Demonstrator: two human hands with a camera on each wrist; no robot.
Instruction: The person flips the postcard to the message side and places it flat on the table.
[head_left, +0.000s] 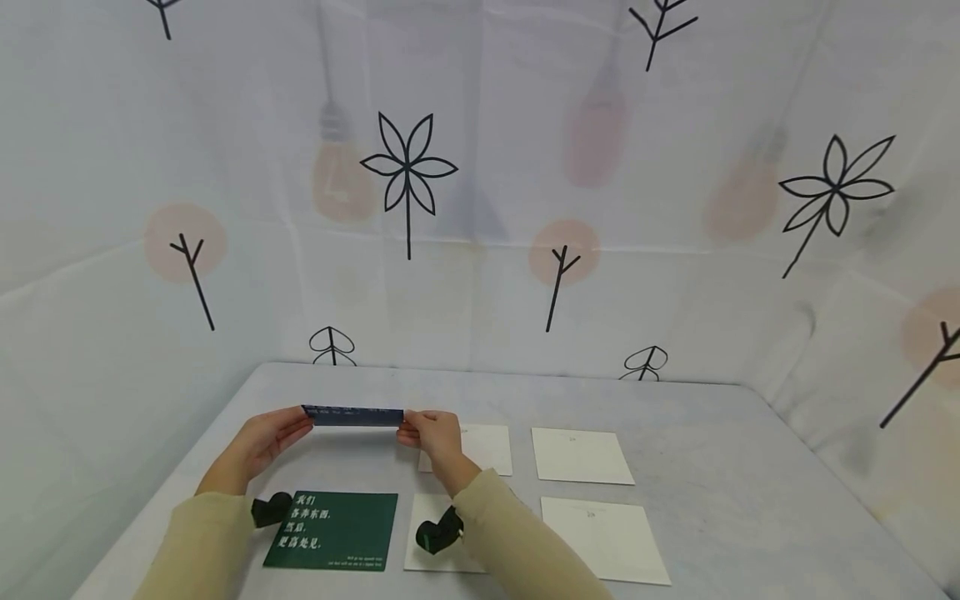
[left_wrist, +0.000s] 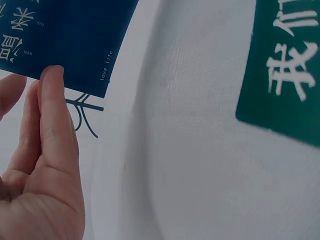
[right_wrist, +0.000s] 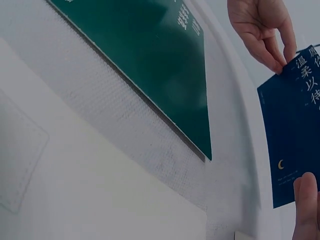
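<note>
A dark blue postcard (head_left: 354, 417) with white lettering is held above the table, strongly foreshortened in the head view. My left hand (head_left: 258, 446) pinches its left end between thumb and fingertips. At the opposite end, my right hand (head_left: 438, 442) grips the card's edge. The right wrist view shows a small yellow moon on the postcard (right_wrist: 287, 135), close to the right fingers (right_wrist: 306, 192). Below the left hand, a green card (head_left: 337, 542) with white writing lies flat on the table.
Several white cards lie right of the green one, among them a back card (head_left: 582, 456) and a front card (head_left: 606, 542). My right forearm partly covers another white card (head_left: 420, 558). A patterned white cloth (head_left: 480, 292) hangs behind the table (head_left: 720, 483).
</note>
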